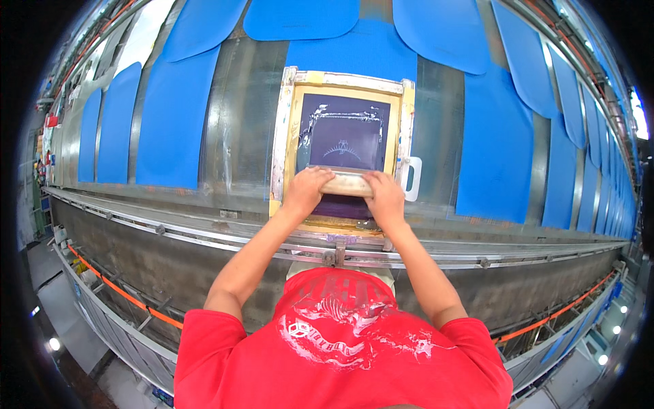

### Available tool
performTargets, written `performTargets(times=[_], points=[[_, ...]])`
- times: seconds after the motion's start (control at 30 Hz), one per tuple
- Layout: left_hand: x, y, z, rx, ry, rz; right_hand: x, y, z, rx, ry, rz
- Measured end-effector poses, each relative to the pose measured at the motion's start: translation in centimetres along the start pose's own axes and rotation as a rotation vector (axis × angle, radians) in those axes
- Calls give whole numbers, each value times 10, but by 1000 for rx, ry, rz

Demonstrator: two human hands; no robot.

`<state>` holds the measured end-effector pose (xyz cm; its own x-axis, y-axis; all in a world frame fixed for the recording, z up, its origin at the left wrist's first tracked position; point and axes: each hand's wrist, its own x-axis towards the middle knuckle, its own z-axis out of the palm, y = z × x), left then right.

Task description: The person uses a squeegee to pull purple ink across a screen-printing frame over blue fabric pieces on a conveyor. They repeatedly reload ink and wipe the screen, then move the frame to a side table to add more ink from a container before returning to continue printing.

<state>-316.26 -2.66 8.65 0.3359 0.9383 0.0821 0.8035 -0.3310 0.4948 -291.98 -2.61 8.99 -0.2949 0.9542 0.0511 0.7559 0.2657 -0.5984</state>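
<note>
A screen-printing frame (279, 129) lies flat on the long table in front of me, its whitish border stained with paint. Inside the border, yellow edging surrounds a dark purple mesh (347, 123) with smears of white ink and a pale arched design. A squeegee (347, 183) with a thick pale handle spans the lower part of the mesh. My left hand (306, 191) is closed round its left end, and my right hand (385, 199) round its right end. The squeegee's lower edge is hidden. A white loop handle (413, 178) sticks out at the frame's right side.
Blue sheets (174, 116) with rounded ends lie in rows along the grey table (436, 136) on both sides. One blue sheet (388, 51) extends under the frame's far end. A metal rail (204, 235) follows the near edge, with an orange strip (129, 296) lower down.
</note>
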Motion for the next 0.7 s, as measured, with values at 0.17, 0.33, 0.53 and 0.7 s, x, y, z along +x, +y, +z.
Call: performTargets(times=[0.17,0.33,0.53,0.7], points=[[122,-34,-17,29,19,-35,110,37,-14,-57,191,-78],[120,-38,-6,33,-59,-79,103,46,9,39,197,-58],[-17,5,-3,-14,-36,-59,-17,-13,9,19,4,23],[-37,5,-4,-21,-28,4,-12,43,-14,287,302,-11]])
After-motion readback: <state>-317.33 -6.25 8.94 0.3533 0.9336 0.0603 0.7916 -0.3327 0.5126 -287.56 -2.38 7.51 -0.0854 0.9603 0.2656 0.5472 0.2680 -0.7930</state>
